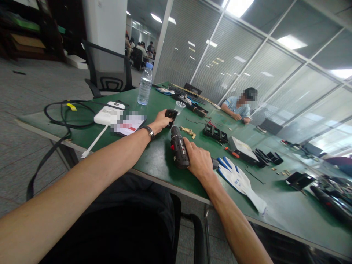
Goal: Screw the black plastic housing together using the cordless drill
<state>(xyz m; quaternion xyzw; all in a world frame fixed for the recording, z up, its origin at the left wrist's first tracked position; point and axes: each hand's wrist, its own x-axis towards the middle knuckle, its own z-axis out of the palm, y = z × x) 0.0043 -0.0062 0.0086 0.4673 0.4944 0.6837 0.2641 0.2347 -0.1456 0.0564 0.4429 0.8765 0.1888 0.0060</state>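
Note:
My right hand grips a black cordless electric screwdriver with red buttons, lying low over the green table, its tip pointing away from me. My left hand, with a dark watch on the wrist, reaches further out and holds a small black part on the table. A small heap of brass screws lies just right of the screwdriver's tip. A clear plastic cup stands just behind the black part.
A water bottle, a white power bank with cable and a black cable loop lie at left. White-and-blue gloves, a red-handled screwdriver, black brackets and boxes lie at right. Another person sits across the table.

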